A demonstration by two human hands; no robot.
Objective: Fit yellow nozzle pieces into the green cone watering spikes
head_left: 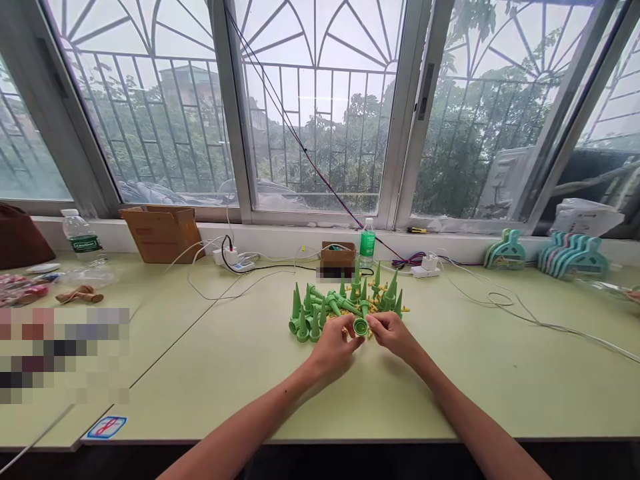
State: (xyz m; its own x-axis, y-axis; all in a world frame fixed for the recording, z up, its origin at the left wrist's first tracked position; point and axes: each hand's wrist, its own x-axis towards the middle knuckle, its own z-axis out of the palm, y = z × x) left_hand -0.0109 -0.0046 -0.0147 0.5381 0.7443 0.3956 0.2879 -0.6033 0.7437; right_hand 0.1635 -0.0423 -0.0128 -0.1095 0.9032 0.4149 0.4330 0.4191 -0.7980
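Between my hands is a green plastic spike (361, 327), its round open end turned toward me. My left hand (336, 341) has its fingers curled round the left side of this spike. At the right side, my right hand (391, 331) is closed in a pinch close to the rim; whether it grips the spike or a small part is hidden. Just beyond the hands stands a cluster of similar green spikes (303, 327), some upright and some lying down. Small yellow pieces (405, 309) lie among them.
Behind the spikes are a small brown box (338, 257) and a green-labelled bottle (367, 241). A cardboard box (163, 233) is farther left. White cables (520, 313) cross the table on the right, near teal hangers (575, 257). Windows rise beyond the table.
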